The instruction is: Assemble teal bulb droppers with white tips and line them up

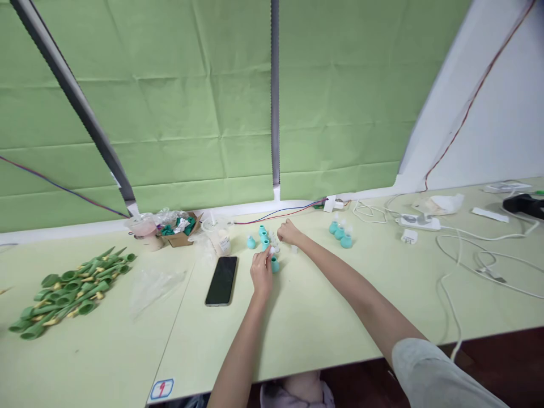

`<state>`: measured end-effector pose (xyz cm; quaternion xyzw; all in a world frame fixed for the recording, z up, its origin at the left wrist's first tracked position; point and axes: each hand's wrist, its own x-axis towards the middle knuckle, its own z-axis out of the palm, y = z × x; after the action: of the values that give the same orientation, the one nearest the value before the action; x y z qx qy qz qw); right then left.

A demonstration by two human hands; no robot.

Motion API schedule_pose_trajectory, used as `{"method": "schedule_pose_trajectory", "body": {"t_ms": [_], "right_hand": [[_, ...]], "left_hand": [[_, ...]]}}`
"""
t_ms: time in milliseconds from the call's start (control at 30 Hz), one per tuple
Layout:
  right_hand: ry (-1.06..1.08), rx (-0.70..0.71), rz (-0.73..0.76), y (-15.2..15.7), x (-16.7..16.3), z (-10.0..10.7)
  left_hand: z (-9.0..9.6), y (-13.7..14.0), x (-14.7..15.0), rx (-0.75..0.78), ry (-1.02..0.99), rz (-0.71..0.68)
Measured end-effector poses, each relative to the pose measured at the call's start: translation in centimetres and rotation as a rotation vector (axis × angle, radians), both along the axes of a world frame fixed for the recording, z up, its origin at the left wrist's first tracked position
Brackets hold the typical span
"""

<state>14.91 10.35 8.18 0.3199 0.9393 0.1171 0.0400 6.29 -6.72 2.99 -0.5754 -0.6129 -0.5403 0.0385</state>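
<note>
My left hand (261, 271) is closed in a pinch, with a small white piece (271, 249) at its fingertips. Just right of those fingers stands a small teal bottle (275, 264) with an open mouth. Farther back, several more open teal bottles (263, 233) form a short row, and another teal bottle (251, 242) stands left of them with a pale top. My right hand (289, 232) is curled shut above the table beside small clear pieces (275, 241); what its fingers hold, if anything, is hidden.
Three teal bottles with clear tops (339, 231) stand to the right. A phone (221, 281) lies left of my forearm. Green stem-like parts (70, 292), a plastic bag (155, 286), a cardboard box (181, 238) and a plastic cup (216, 235) are leftward. White cables (450, 294) and a power strip (419, 222) lie rightward.
</note>
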Motion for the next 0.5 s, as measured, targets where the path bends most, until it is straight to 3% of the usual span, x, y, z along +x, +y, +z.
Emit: {"method": "schedule_pose_trajectory", "body": {"t_ms": [233,500], "right_hand": [[0.069,-0.039,-0.092,0.8,0.4,-1.1],[0.119,-0.083,-0.098,1.3,0.8,-1.8]], "left_hand": [[0.0,0.0,-0.1,0.008,-0.020,0.001],[0.2,-0.1,-0.1,0.012,-0.027,0.007]]}}
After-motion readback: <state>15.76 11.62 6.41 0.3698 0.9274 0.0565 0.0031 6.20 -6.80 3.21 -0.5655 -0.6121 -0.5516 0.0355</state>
